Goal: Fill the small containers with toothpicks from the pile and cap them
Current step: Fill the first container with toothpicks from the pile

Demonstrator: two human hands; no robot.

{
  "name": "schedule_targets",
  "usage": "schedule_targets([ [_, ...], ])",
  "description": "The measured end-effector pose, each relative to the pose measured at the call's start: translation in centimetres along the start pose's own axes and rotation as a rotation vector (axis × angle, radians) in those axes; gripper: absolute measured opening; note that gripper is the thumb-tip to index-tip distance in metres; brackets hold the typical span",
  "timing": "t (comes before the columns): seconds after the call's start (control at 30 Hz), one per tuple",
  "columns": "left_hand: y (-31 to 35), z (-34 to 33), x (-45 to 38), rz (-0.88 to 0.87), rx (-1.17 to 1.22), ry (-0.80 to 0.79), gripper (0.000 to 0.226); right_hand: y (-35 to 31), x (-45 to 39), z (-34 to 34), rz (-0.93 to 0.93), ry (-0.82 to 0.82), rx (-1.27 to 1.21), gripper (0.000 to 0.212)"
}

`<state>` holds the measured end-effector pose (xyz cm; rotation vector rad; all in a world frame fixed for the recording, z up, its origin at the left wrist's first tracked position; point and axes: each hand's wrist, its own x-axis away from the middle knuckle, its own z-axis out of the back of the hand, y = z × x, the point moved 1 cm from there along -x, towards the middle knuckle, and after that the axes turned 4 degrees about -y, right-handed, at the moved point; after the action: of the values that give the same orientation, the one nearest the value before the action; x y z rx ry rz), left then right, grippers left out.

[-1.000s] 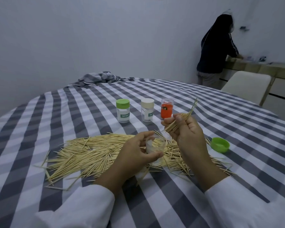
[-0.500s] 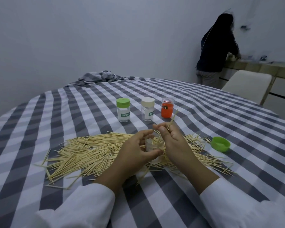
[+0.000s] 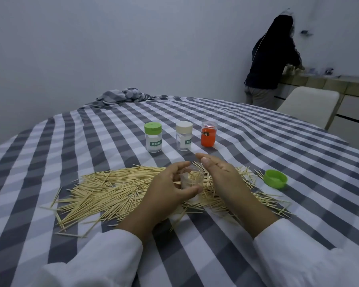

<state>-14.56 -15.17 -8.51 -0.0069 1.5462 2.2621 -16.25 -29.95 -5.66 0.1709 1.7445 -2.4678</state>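
- The left hand (image 3: 167, 188) curls its fingers and thumb round a clear jar (image 3: 191, 179), holding it upright over the pile; the jar is uncapped, with a few toothpicks standing inside.
- The right hand (image 3: 220, 172) is just beside the jar, on its right, fingers straight and loose, palm turned toward it, holding nothing. I can't tell whether it touches the jar.
- Under both hands the pile (image 3: 112, 189) of toothpicks is spread across the cloth (image 3: 257, 141), most of it to the left of the left hand, with stray sticks running out past the right wrist.
- A green cap (image 3: 276, 178) lies open side up on the cloth, right of the pile and apart from the hands.
- Beyond the hands three jars stand in a row: one with a green lid (image 3: 153, 137), one with a cream lid (image 3: 184, 135), and an orange jar (image 3: 209, 133) with a clear lid.
- White sleeves (image 3: 311, 257) cover both forearms.
- At the far edge of the table the checked cloth is bunched up (image 3: 124, 95).
- A chair (image 3: 308, 105) stands at the right, and behind it a person (image 3: 269, 63) in dark clothes faces a counter (image 3: 340, 81).
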Motion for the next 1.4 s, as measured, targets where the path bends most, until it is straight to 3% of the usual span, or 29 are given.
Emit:
schedule_targets([
  [0.1,0.0,0.0,0.0,0.009,0.003,0.001,0.067,-0.2,-0.5,1.9,-0.061,0.115,0.071,0.031],
  [0.17,0.1,0.0,0.0,0.013,-0.004,0.004,0.066,0.0,-0.6,3.9,-0.144,0.102,0.224,0.034],
  [0.3,0.1,0.0,0.0,0.017,-0.008,0.004,0.067,0.9,0.0,6.1,-0.332,-0.214,0.658,0.055],
  [0.4,0.2,0.1,0.0,0.019,-0.022,0.0,0.068,0.6,0.6,6.1,-0.394,-0.336,0.8,0.059],
  [0.57,0.3,0.0,0.0,0.024,-0.02,0.001,0.069,1.5,0.0,5.7,-0.331,-0.31,0.921,0.038],
  [0.67,0.3,0.0,0.0,0.027,-0.018,0.003,0.068,2.2,-0.5,5.3,-0.276,-0.263,0.946,0.045],
  [0.9,0.3,0.0,0.0,0.027,-0.024,0.005,0.069,2.3,-1.5,4.1,-0.338,-0.236,1.11,0.028],
  [1.03,0.3,0.0,0.0,0.023,-0.014,0.002,0.068,2.1,-1.4,4.4,-0.304,-0.172,1.075,0.023],
  [1.23,0.3,0.1,0.1,0.019,-0.022,-0.003,0.068,1.7,-1.1,4.3,-0.181,-0.043,0.768,0.018],
  [1.4,0.3,0.1,0.0,0.012,-0.024,0.001,0.068,1.3,-0.8,3.3,-0.084,0.017,0.235,0.016],
])
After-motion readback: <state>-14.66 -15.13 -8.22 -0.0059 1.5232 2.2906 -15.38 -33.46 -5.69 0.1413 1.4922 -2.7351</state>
